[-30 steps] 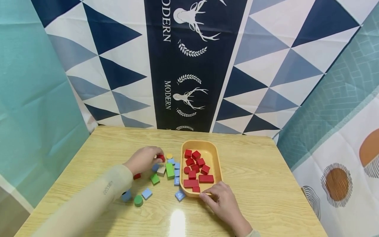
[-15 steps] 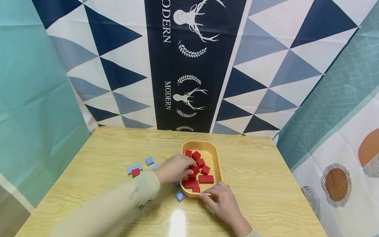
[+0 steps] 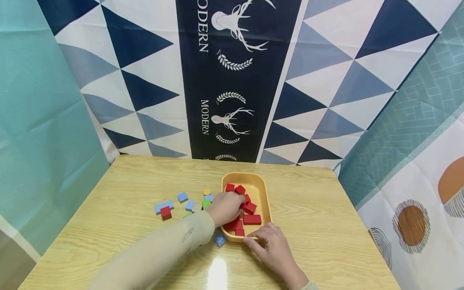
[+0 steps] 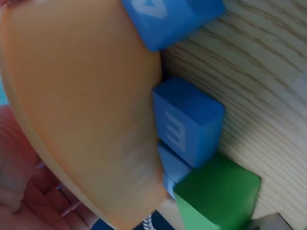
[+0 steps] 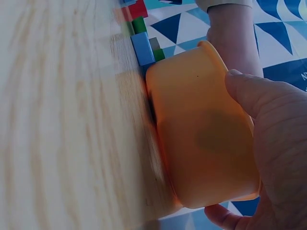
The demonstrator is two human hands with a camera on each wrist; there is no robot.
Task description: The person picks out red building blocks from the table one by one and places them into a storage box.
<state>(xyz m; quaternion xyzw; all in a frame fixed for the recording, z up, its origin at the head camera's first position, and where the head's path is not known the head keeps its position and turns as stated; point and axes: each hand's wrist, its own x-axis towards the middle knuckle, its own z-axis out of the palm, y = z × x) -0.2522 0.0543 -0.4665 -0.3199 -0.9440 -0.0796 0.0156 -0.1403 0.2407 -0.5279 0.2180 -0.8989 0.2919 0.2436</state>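
An orange-yellow plastic tray [image 3: 259,186] with several red blocks [image 3: 252,219] in it stands on the table. My left hand [image 3: 224,208] reaches over its left rim, fingers lowered among the red blocks. In the left wrist view the curled left fingers [image 4: 45,196] show beyond the tray wall [image 4: 91,105]; whether a block is between them is hidden. At the tray's near right corner my right hand [image 3: 272,246] grips the edge. The right wrist view has its thumb [image 5: 244,88] on the rim and a finger lower down against the tray.
Left of the tray lie a red cube [image 3: 166,213], a long blue block [image 3: 159,207], a yellow disc [image 3: 207,192] and a green block [image 3: 206,204]. A lettered blue block [image 4: 184,120] touches the tray wall. Another blue block [image 3: 220,240] sits by the near left corner.
My left hand has carried a red block rightward from the loose pile to the tray, then moved further in over the red blocks. My right hand has stayed on the tray, which stands still.
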